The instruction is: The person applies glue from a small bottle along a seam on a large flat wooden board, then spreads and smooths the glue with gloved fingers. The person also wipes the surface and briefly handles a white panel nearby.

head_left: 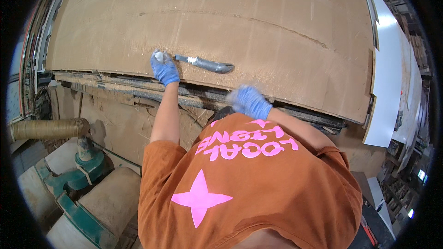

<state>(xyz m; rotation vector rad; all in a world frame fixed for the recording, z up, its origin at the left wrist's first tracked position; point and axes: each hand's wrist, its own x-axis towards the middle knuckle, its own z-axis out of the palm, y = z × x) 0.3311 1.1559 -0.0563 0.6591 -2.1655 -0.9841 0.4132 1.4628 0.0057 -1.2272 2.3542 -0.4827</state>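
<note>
My left hand (164, 69), in a blue glove, rests at the near edge of a large brown board (277, 4). Its fingers are closed around a small white thing (159, 56), whose kind I cannot make out. Just right of that hand lies a grey utility knife (210, 64) with a white patch on its handle. It touches neither hand. My right hand (251, 102), also in a blue glove, is over the board's near edge, close to my body. Motion smears its fingers, so whether they hold anything cannot be seen.
Sawdust and a long scuffed line mark the board. Dark, layered edges (194, 94) show under its front. At lower left stands a green and white machine (85, 166) with a ribbed hose (50, 129). A white panel (386, 74) stands along the right side.
</note>
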